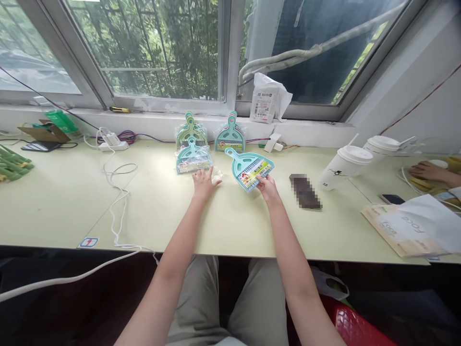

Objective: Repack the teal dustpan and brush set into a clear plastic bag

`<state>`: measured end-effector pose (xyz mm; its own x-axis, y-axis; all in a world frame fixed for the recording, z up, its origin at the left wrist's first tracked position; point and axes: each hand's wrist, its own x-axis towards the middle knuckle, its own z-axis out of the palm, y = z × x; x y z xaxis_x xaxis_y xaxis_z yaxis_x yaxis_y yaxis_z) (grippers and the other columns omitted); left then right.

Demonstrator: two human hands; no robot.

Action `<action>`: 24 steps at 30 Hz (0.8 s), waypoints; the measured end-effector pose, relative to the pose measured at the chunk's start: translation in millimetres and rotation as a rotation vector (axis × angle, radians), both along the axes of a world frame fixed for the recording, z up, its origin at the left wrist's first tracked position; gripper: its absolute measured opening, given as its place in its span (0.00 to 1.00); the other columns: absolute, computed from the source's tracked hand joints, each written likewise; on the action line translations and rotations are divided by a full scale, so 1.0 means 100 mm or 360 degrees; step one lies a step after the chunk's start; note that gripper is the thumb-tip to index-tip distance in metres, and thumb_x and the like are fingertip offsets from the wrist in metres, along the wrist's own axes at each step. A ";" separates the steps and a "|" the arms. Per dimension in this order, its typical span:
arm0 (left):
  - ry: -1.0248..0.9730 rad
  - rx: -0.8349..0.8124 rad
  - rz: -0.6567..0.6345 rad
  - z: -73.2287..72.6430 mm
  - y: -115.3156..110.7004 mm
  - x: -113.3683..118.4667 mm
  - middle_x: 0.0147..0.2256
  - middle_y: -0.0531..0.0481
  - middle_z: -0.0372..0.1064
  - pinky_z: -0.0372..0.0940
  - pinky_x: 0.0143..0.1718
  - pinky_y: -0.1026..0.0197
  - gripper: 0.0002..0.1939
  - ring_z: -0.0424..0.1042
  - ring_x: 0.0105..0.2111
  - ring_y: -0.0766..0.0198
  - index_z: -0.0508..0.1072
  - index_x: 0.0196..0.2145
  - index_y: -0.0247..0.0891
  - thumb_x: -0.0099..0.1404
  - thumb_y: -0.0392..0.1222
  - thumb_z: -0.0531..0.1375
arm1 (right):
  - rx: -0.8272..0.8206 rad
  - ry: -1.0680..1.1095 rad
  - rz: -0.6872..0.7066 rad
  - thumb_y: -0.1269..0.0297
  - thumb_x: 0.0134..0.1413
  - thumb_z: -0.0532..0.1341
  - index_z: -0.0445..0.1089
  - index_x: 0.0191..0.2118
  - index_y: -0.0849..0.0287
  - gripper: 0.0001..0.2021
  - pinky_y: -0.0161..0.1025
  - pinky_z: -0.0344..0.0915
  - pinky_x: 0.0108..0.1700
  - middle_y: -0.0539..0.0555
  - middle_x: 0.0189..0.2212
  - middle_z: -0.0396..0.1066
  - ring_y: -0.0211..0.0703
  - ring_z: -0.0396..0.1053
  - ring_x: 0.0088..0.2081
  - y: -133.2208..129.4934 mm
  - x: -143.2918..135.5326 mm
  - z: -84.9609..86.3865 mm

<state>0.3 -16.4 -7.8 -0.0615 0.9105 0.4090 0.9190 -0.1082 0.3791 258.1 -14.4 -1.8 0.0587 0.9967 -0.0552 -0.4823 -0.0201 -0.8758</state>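
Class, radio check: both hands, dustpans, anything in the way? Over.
Right hand grips turquoise dustpan. Left hand at edge of wrapped dustpan. Clear plastic by left hand, possibly in the way.

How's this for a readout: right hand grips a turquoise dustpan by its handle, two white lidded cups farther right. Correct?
Not quite: the right hand grips the turquoise dustpan by its wide pan end, not by its handle, which points away from the hand. The head view shows it. The two white lidded cups are farther right, as you said.
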 end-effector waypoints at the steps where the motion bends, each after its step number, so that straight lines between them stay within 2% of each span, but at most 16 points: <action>1: 0.0015 -0.0029 -0.0031 0.00 0.01 0.02 0.48 0.35 0.66 0.45 0.56 0.39 0.26 0.57 0.55 0.39 0.69 0.54 0.42 0.59 0.50 0.61 | 0.0009 -0.0015 0.0047 0.72 0.45 0.64 0.69 0.38 0.58 0.11 0.39 0.74 0.38 0.52 0.36 0.77 0.41 0.75 0.35 -0.01 -0.01 0.01; 3: 0.0081 -0.0084 -0.0121 0.02 0.03 0.03 0.47 0.37 0.66 0.48 0.55 0.42 0.14 0.58 0.54 0.42 0.75 0.45 0.42 0.62 0.42 0.57 | 0.0001 -0.0055 0.0129 0.72 0.44 0.65 0.70 0.38 0.59 0.12 0.40 0.75 0.38 0.52 0.35 0.77 0.42 0.75 0.33 -0.02 -0.03 0.02; 4: 0.0111 -0.0096 -0.0146 0.04 0.03 0.02 0.46 0.37 0.66 0.48 0.54 0.42 0.13 0.59 0.53 0.43 0.77 0.41 0.42 0.64 0.38 0.54 | -0.0010 -0.0073 0.0162 0.72 0.44 0.66 0.70 0.38 0.59 0.12 0.41 0.75 0.38 0.52 0.34 0.77 0.42 0.75 0.33 -0.02 -0.04 0.02; 7: 0.0120 -0.0072 -0.0038 0.13 0.02 -0.05 0.43 0.36 0.67 0.46 0.55 0.42 0.19 0.58 0.53 0.45 0.77 0.34 0.38 0.63 0.29 0.47 | -0.0032 -0.0115 0.0194 0.74 0.44 0.65 0.70 0.37 0.59 0.11 0.40 0.75 0.35 0.52 0.33 0.77 0.42 0.75 0.31 -0.04 -0.08 0.03; 9: 0.0082 -0.0022 0.0105 0.17 0.00 -0.09 0.43 0.36 0.68 0.44 0.56 0.39 0.20 0.57 0.54 0.44 0.77 0.37 0.38 0.62 0.28 0.46 | -0.0053 -0.0148 0.0182 0.75 0.45 0.64 0.70 0.37 0.59 0.10 0.39 0.75 0.35 0.52 0.33 0.77 0.41 0.75 0.32 -0.04 -0.10 0.03; 12: 0.0016 0.0055 0.0224 0.16 0.00 -0.09 0.48 0.36 0.66 0.42 0.57 0.39 0.20 0.55 0.56 0.43 0.74 0.45 0.38 0.61 0.30 0.47 | -0.0101 -0.0196 0.0160 0.76 0.46 0.63 0.70 0.37 0.59 0.10 0.40 0.75 0.37 0.52 0.33 0.77 0.42 0.75 0.32 -0.05 -0.12 0.03; 15: -0.0006 0.0050 0.0236 0.09 0.03 -0.05 0.53 0.35 0.63 0.45 0.56 0.39 0.20 0.55 0.56 0.41 0.71 0.50 0.38 0.61 0.36 0.51 | -0.0125 -0.0215 0.0147 0.77 0.46 0.63 0.70 0.36 0.59 0.10 0.42 0.75 0.38 0.52 0.32 0.77 0.42 0.75 0.32 -0.05 -0.13 0.03; 17: 0.0027 -0.0006 0.0204 0.04 0.06 -0.04 0.54 0.35 0.62 0.48 0.54 0.40 0.20 0.55 0.56 0.41 0.71 0.49 0.37 0.60 0.35 0.52 | -0.0112 -0.0220 0.0181 0.76 0.45 0.64 0.70 0.36 0.60 0.10 0.41 0.75 0.38 0.52 0.32 0.77 0.42 0.75 0.32 -0.06 -0.15 0.03; 21: 0.0019 -0.0155 0.0181 -0.02 0.11 -0.08 0.45 0.33 0.67 0.55 0.50 0.45 0.20 0.62 0.51 0.44 0.74 0.43 0.35 0.61 0.29 0.47 | -0.0064 -0.0234 0.0319 0.75 0.45 0.65 0.71 0.37 0.60 0.10 0.41 0.75 0.38 0.54 0.35 0.77 0.44 0.76 0.35 -0.09 -0.20 0.02; 24: -0.0063 -0.0135 0.0261 0.02 0.11 -0.12 0.43 0.33 0.68 0.54 0.50 0.45 0.22 0.63 0.49 0.45 0.73 0.46 0.34 0.62 0.28 0.44 | -0.0109 -0.0289 0.0347 0.75 0.45 0.65 0.71 0.36 0.61 0.10 0.42 0.75 0.39 0.55 0.34 0.78 0.44 0.76 0.34 -0.08 -0.19 0.00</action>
<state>-11.3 -5.8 -6.1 -0.2267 0.9179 0.3256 0.9058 0.0759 0.4168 238.9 -22.5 -1.8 -0.1412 0.9813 -0.1308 -0.2956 -0.1679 -0.9405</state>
